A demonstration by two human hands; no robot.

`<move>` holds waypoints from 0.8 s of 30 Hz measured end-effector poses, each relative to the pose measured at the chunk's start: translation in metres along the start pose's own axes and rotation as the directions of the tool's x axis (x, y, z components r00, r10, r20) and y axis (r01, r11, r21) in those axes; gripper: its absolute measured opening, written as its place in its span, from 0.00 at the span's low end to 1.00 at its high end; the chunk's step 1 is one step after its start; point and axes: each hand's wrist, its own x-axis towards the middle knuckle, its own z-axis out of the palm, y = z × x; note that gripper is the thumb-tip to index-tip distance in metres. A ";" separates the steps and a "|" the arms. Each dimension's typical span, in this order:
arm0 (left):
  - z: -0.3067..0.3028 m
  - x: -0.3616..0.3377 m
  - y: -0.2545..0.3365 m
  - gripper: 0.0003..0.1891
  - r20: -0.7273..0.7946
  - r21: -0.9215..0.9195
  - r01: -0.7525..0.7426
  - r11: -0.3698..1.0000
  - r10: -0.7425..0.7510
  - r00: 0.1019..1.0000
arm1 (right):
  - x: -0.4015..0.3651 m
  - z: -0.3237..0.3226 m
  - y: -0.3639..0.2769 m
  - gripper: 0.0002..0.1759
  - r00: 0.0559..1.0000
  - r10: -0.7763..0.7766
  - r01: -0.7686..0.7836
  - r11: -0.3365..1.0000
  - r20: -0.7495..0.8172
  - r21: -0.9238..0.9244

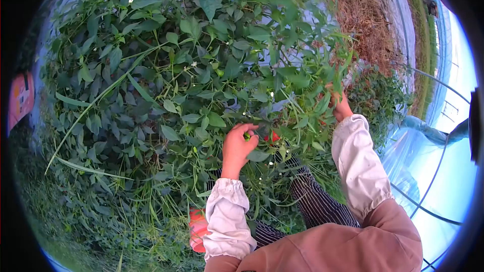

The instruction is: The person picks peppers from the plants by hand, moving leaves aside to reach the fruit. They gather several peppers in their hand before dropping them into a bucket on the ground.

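My left hand [237, 149] is closed above the leafy pepper plants [191, 85], its fingers curled in. A small green piece [247, 135] shows between thumb and fingers; it could be a pepper or a bit of stem. Just right of these fingers a red pepper [273, 136] hangs among the leaves. Farther right, my right hand [341, 105] reaches into the foliage with bent fingers. Leaves partly cover its fingertips, so what they grip is hidden. Small white flowers dot the plants.
A red and white container [198, 230] stands by my left sleeve. My striped trouser legs [320, 199] are between the plants. Dry straw [360, 20] and plastic sheeting [406, 35] lie at upper right. Hoops with clear film [423, 171] rise at right. Long grass blades cross the leaves at left.
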 end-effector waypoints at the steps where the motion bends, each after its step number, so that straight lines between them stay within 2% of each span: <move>1: -0.001 0.001 0.001 0.15 -0.001 0.010 0.003 1.000 -0.003 1.000 | 0.003 0.004 0.003 0.12 0.996 -0.005 0.002 1.000 -0.087 -0.029; 4: -0.001 0.001 -0.001 0.15 0.012 0.002 0.053 0.999 -0.053 0.999 | 0.016 0.009 0.012 0.12 0.998 0.009 -0.010 1.000 -0.065 -0.023; 5: 0.001 0.000 -0.003 0.15 0.019 0.005 0.059 0.998 -0.059 0.998 | -0.005 0.009 0.025 0.12 0.998 0.012 -0.013 1.000 -0.059 -0.018; 6: 0.003 0.000 -0.004 0.15 0.015 -0.029 0.063 0.998 -0.062 0.998 | 0.026 0.020 0.006 0.12 0.999 0.009 -0.010 1.000 -0.050 -0.012; 7: 0.003 0.002 -0.003 0.14 0.007 -0.063 0.064 0.996 -0.063 0.998 | 0.016 0.044 0.015 0.12 0.999 0.003 -0.003 1.000 -0.038 -0.007; 10: 0.001 0.002 0.003 0.13 0.012 -0.078 0.077 0.994 -0.076 0.997 | -0.011 0.049 0.020 0.12 1.000 -0.009 0.009 1.000 0.005 0.003; 13: 0.002 0.002 -0.001 0.12 0.004 -0.139 0.055 0.989 -0.055 0.998 | -0.003 0.045 -0.001 0.12 0.999 -0.017 0.016 1.000 0.037 0.007; 17: 0.001 0.004 -0.005 0.12 0.014 -0.178 0.074 0.981 -0.073 0.997 | 0.015 0.077 -0.016 0.12 0.995 -0.035 0.035 0.999 0.088 0.008; 20: 0.002 0.004 -0.005 0.12 -0.002 -0.180 0.076 0.981 -0.078 0.997 | -0.007 0.052 -0.018 0.13 0.990 -0.049 0.048 0.999 0.133 0.013; 23: 0.001 0.004 0.000 0.11 0.014 -0.183 0.107 0.977 -0.106 0.994 | -0.027 0.067 -0.012 0.13 0.985 -0.057 0.054 0.998 0.165 0.022; 24: 0.001 0.005 0.001 0.07 0.016 -0.186 0.098 0.978 -0.096 0.995 | -0.028 0.071 -0.014 0.13 0.983 -0.059 0.056 0.998 0.173 0.025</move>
